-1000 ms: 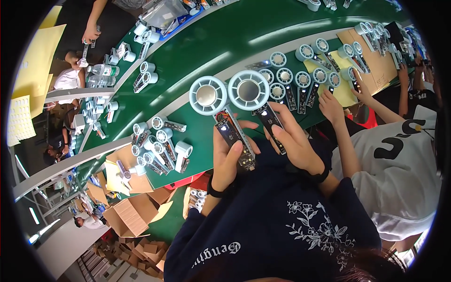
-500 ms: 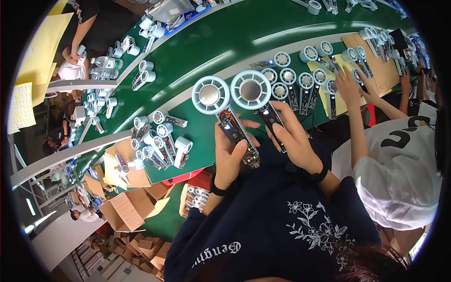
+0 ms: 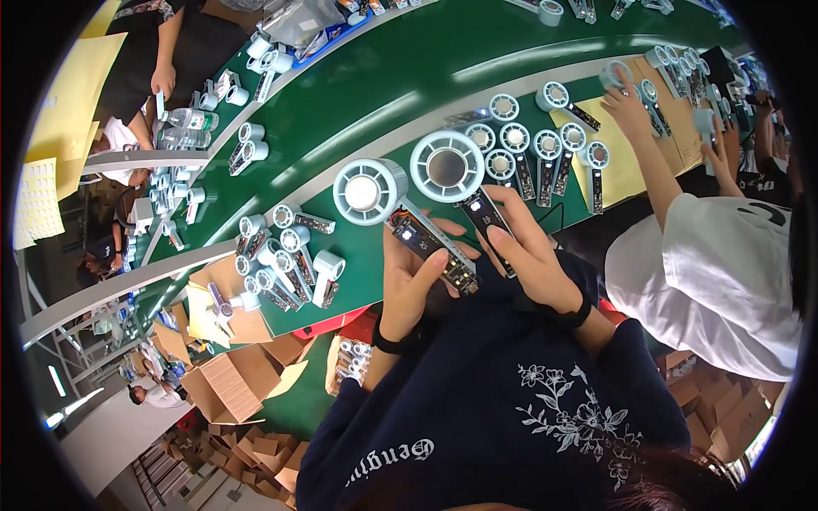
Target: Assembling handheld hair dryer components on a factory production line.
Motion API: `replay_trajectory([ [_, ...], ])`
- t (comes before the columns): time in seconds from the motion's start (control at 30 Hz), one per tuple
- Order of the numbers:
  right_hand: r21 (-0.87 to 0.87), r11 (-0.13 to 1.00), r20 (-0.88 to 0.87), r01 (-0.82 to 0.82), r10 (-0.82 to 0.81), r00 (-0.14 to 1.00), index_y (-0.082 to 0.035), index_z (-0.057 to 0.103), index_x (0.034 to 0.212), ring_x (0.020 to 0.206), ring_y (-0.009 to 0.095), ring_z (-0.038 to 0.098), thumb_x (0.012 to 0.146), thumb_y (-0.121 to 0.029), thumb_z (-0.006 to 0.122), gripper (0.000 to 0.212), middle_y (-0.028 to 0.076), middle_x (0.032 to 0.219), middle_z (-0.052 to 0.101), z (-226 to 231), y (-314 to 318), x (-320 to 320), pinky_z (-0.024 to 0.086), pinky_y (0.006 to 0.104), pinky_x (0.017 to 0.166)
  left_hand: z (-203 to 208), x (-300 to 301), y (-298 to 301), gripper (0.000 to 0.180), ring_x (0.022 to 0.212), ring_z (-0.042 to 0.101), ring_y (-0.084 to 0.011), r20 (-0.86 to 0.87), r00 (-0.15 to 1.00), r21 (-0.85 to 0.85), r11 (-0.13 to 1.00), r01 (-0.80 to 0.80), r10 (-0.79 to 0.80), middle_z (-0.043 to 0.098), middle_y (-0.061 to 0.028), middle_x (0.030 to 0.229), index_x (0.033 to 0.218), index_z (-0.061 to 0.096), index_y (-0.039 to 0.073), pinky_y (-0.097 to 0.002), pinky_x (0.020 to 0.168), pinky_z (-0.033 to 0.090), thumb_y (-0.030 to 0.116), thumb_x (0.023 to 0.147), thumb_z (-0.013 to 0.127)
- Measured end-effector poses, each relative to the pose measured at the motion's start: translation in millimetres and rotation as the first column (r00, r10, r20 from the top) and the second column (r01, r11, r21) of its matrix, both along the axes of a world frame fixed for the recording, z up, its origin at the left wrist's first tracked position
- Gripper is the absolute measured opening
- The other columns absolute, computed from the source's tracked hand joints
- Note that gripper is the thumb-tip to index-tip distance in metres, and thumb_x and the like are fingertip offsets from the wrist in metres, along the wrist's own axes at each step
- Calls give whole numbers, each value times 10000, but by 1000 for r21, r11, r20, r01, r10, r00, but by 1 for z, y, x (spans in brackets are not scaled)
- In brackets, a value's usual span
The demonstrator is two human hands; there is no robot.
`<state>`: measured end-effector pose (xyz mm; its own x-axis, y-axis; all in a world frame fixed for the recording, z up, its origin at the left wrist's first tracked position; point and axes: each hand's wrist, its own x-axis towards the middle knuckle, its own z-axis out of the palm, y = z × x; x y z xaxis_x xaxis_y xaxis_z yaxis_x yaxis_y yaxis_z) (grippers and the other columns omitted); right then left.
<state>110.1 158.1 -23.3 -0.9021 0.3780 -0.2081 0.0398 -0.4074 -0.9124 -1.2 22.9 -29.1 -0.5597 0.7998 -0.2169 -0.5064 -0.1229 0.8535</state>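
Observation:
My left hand (image 3: 407,285) grips a handheld fan (image 3: 368,192) with a pale blue ring head and an open handle. Its circuit board, small lights and red wires show, and my thumb presses on the board. A second handheld fan (image 3: 446,167) of the same kind is in my right hand (image 3: 537,264), my thumb lying along its dark board. Both fans are held head-up, side by side above the near edge of the green table, the left one tilted further left. My fingers behind the handles are partly hidden.
Several similar fans (image 3: 290,264) lie at left on the green table (image 3: 366,94), and more (image 3: 545,145) at right. A co-worker's hand (image 3: 626,111) holds a fan over yellow paper (image 3: 558,175). An open carton (image 3: 230,379) stands below left. Water bottles (image 3: 187,128) lie farther off.
The fan in my left hand has tilted left, showing more of its head's side. My right-hand fan has shifted slightly left. The co-worker's hands have moved apart, lifting fans.

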Motion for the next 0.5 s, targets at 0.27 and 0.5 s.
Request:
replay_trajectory([
  [0.27, 1, 1000, -9, 12, -12, 1000, -34, 322, 1305, 566, 42, 379, 933, -164, 430, 409, 21, 813, 471, -1, 1, 1, 302, 177, 508, -1, -3, 2, 596, 884, 638, -304, -31, 996, 5, 997, 78, -78, 500, -219, 1096, 1303, 190, 43, -244, 453, 544, 12, 845, 571],
  [0.5, -4, 1000, 12, -1, 1, 1000, -40, 320, 1306, 570, 47, 385, 929, -161, 432, 411, 26, 819, 470, -1, 2, 1, 309, 180, 506, -3, 0, 4, 632, 903, 627, -297, -10, 999, 22, 999, 32, -32, 478, -193, 1110, 1332, 167, 46, -239, 442, 544, 14, 845, 568],
])
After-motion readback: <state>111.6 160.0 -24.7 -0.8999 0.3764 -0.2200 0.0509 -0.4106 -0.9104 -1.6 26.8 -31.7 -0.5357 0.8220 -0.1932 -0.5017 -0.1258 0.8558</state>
